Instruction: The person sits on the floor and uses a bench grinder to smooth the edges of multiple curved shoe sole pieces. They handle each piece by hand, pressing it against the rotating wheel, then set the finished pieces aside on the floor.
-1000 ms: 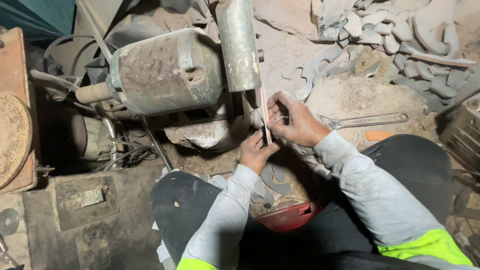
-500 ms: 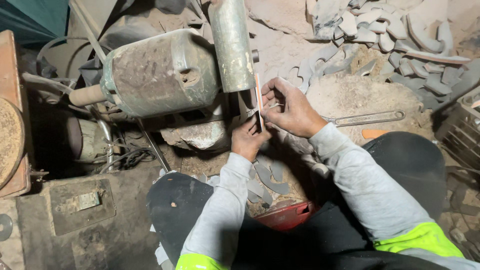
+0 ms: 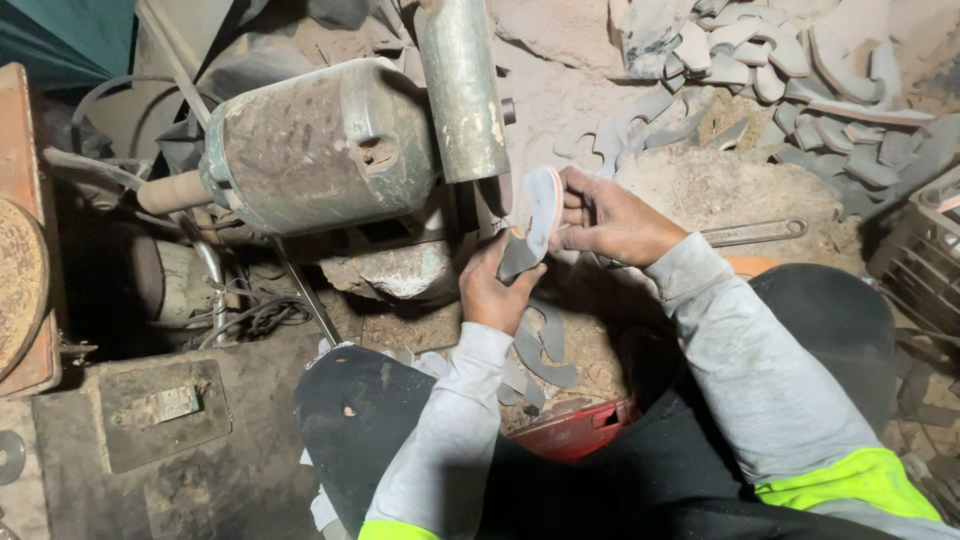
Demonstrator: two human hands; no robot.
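Observation:
Both my hands hold one flat, curved shoe-sole piece (image 3: 538, 218), grey with a pale pinkish face turned toward me. My left hand (image 3: 496, 288) grips its lower end from below. My right hand (image 3: 612, 217) pinches its upper edge from the right. The piece sits just right of a worn green grinding motor (image 3: 320, 148) and below a vertical metal cylinder (image 3: 462, 85). Several more grey sole pieces (image 3: 545, 350) lie on the dirt between my knees.
A heap of grey sole cut-outs (image 3: 780, 70) fills the far right. A long metal wrench (image 3: 755, 232) lies on the mound beside my right arm. A red container (image 3: 575, 428) sits by my lap, a crate (image 3: 925, 255) at right, cables (image 3: 255, 315) at left.
The sole piece was held edge-on against the machine; now it is tilted so its flat face shows, slightly away from the cylinder. The camera view shifted a little.

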